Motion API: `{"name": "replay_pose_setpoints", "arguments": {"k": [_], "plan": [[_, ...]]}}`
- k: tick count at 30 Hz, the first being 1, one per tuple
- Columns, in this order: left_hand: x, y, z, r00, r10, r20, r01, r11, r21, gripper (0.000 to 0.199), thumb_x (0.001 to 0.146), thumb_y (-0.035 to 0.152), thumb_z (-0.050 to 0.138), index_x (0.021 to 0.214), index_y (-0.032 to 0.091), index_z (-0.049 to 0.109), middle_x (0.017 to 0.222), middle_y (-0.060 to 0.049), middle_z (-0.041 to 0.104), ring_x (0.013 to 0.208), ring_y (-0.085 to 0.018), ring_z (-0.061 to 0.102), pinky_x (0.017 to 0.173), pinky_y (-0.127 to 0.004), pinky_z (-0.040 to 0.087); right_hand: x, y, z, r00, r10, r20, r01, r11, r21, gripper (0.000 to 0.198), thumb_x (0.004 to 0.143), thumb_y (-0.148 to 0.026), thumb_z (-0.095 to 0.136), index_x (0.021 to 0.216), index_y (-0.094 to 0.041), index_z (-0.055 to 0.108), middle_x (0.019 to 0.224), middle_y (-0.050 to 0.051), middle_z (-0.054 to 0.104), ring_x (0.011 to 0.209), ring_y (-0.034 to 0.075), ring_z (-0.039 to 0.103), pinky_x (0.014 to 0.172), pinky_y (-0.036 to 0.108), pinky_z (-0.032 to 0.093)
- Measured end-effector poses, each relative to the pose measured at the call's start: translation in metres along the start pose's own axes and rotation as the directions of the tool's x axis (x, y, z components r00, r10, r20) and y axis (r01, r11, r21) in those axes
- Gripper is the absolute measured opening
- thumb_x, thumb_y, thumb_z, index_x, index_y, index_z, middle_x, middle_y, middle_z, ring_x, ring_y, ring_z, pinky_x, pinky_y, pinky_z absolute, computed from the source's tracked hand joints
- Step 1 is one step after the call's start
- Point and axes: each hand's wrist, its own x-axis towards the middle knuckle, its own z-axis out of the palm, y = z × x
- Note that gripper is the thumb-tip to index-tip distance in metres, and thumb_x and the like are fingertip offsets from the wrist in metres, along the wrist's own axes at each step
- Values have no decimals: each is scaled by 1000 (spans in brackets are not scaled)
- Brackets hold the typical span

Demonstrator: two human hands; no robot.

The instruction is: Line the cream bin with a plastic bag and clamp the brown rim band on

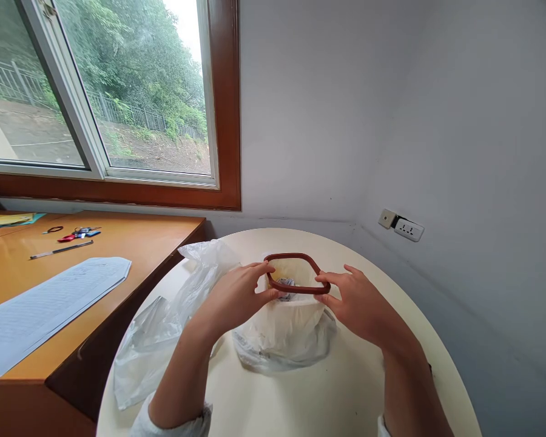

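Observation:
Both my hands hold a reddish-brown rim ring by its opposite sides, over the mouth of a small trash bin. My left hand pinches the ring's left side between thumb and fingers. On the other side, my right hand grips the right end the same way. The bin is lined with a whitish plastic bag, whose edge is folded down over the outside and bunches at the base. Some crumpled litter shows inside through the ring. Whether the ring touches the bin's edge I cannot tell.
Another clear plastic bag lies spread on the left of the round cream table. A wooden desk with papers, a pen and keys adjoins at left. Walls stand behind and at right, with a socket.

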Motion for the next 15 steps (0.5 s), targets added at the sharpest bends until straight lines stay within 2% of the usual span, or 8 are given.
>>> {"name": "replay_pose_setpoints", "arguments": {"k": [6,15], "plan": [[0,-4,1,1000,-2,14,2,999,34,34,77,45,53,105,28,60,99,-2,64,87,-22,58,71,-29,43,0,0,0,998,17,52,-18,1000,17,29,79,-21,47,103,-20,64,92,4,70,100,20,59,108,47,16],[1,-4,0,999,7,44,-9,998,59,36,72,47,58,100,27,63,94,-2,65,83,-21,58,66,-27,43,2,-1,-1,998,37,50,-38,999,20,28,73,-19,54,98,-22,66,91,4,71,101,21,59,108,45,17]]}}
